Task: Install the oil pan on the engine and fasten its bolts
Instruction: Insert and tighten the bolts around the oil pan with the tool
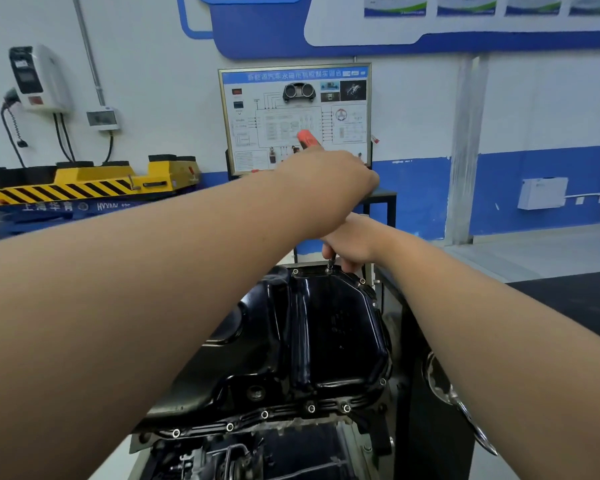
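Two grips shared one red-handled driver (307, 137): the left grip (326, 181) clamped round its handle, likely to turn it. The right grip (354, 242) pinched the shaft (331, 262), steadying it on a bolt (329, 271) at twelve o'clock of the oil pan (326, 334), which sat on the engine (257, 455).

Left forearm (153, 271) and right forearm (499, 341) show bare to the frame's edge; left hand (329, 178), right hand (355, 242) bare too.

The wall board (291, 116) header reads 新能源汽车永磁电机控制实训台; the blue base (125, 206) under the yellow platform (84, 181) reads 上海华育.
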### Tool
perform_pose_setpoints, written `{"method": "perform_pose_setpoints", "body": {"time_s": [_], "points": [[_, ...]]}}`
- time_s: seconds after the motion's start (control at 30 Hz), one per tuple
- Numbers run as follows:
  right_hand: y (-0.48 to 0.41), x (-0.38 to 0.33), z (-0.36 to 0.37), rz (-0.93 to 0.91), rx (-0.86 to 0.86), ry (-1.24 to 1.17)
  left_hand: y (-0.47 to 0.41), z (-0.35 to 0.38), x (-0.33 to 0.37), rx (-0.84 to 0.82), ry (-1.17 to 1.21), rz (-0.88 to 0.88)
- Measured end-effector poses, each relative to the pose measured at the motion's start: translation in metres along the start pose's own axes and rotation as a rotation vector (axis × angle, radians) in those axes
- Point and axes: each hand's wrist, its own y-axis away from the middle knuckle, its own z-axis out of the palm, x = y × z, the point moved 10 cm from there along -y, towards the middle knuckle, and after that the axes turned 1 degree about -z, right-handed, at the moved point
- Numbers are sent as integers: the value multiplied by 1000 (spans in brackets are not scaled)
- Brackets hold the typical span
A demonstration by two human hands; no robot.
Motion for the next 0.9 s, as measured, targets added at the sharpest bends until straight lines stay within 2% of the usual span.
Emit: {"method": "perform_pose_setpoints", "body": {"time_s": [0.1, 0.2, 0.33, 0.4, 0.5, 0.6, 0.67, 0.8, 0.9], "points": [[-4, 3, -1, 10, 6, -3, 1, 4, -6, -8, 45, -60], [-5, -4, 5, -13, 36, -52, 0, 1, -24, 43, 85, -239], [-10, 1, 9, 20, 28, 5, 3, 16, -35, -12, 281, -362], [-12, 4, 4, 7, 66, 59, 2, 11, -27, -55, 268, -264], [-12, 6, 9, 4, 7, -41, 5, 6, -11, -124, 101, -71], [-9, 1, 6, -54, -20, 101, 5, 9, 1, -121, -29, 66], [-9, 3, 0, -61, -19, 159, 5, 10, -4, -95, -18, 63], [-8, 16, -4, -2, 45, 24, 5, 10, -25, -30, 53, -89], [-13, 8, 3, 3, 36, 19, 1, 13, -30, 0, 190, -219]]}}
